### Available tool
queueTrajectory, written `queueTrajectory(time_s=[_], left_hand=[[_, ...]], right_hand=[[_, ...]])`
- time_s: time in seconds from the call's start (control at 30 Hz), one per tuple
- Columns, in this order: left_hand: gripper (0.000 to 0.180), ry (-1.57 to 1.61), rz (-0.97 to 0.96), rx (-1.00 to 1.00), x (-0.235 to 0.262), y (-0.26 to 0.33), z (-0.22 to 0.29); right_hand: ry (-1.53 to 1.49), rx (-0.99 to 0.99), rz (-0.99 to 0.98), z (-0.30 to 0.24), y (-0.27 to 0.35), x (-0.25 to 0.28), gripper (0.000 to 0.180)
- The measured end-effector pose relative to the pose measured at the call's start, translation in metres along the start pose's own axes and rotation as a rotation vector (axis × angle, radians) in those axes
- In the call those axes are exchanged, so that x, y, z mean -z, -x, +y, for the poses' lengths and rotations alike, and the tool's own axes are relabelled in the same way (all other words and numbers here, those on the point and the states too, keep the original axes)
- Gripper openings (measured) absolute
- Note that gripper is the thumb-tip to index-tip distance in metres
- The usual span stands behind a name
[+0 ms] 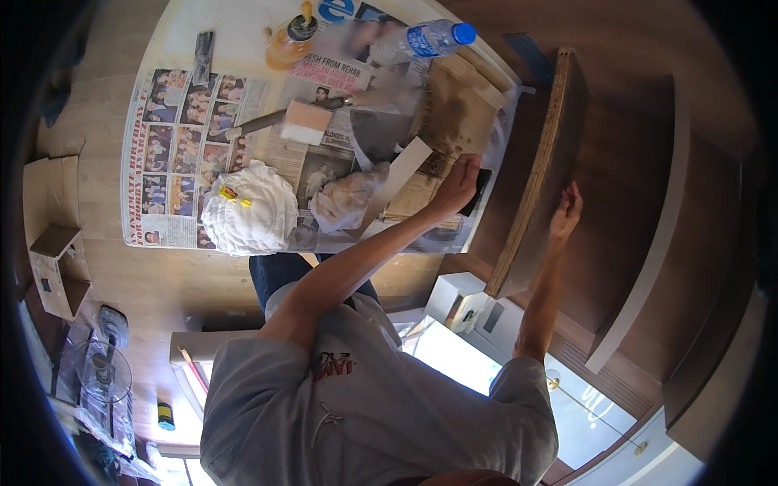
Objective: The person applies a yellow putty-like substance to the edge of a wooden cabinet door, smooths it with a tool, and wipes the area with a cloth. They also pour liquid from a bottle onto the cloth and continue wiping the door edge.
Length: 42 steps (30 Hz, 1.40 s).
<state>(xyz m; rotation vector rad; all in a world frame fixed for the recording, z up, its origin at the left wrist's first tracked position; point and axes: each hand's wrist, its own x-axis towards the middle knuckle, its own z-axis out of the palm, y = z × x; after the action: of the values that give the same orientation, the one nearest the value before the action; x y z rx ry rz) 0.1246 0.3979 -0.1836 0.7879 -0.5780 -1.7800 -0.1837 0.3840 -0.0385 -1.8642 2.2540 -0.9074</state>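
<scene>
My left hand (458, 188) reaches across the right side of the newspaper-covered table and is closed on a dark flat piece (476, 193), partly hidden by the fingers. Just right of it stands a brown board (545, 174) with a raw layered edge. Beside the board's right face is my right hand (567, 212), fingers stretched and slightly apart, with nothing in it; whether it touches the board I cannot tell. A pale flat strip (409, 166) lies left of my left hand, along with a crumpled plastic bag (347, 198).
Newspaper (186, 121) covers the table. On it are a white cloth bundle (250, 212), a two-tone block (306, 121), a dark strip (203, 58), an amber bottle (290, 44) and a blue-capped water bottle (417, 42). Brown cabinet panels (624, 186) rise at the right.
</scene>
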Motion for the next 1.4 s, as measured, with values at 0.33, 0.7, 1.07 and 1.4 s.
queueTrajectory(time_s=[0.33, 0.7, 1.07, 1.4], left_hand=[[0.037, -0.055, 0.119, -0.033, -0.059, -0.018, -0.038], [0.037, -0.082, 0.213, 0.044, -0.034, -0.005, -0.068], [0.036, -0.091, 0.183, -0.067, -0.029, -0.043, -0.05], [0.034, -0.096, 0.212, -0.043, -0.038, -0.047, -0.062]], right_hand=[[0.26, 0.139, -0.204, -0.053, -0.084, -0.05, 0.058], [-0.275, 0.028, -0.114, -0.104, -0.182, -0.107, 0.04], [-0.039, 0.136, -0.197, -0.104, -0.202, -0.114, 0.025], [0.622, 0.187, -0.164, -0.134, -0.217, -0.126, 0.032]])
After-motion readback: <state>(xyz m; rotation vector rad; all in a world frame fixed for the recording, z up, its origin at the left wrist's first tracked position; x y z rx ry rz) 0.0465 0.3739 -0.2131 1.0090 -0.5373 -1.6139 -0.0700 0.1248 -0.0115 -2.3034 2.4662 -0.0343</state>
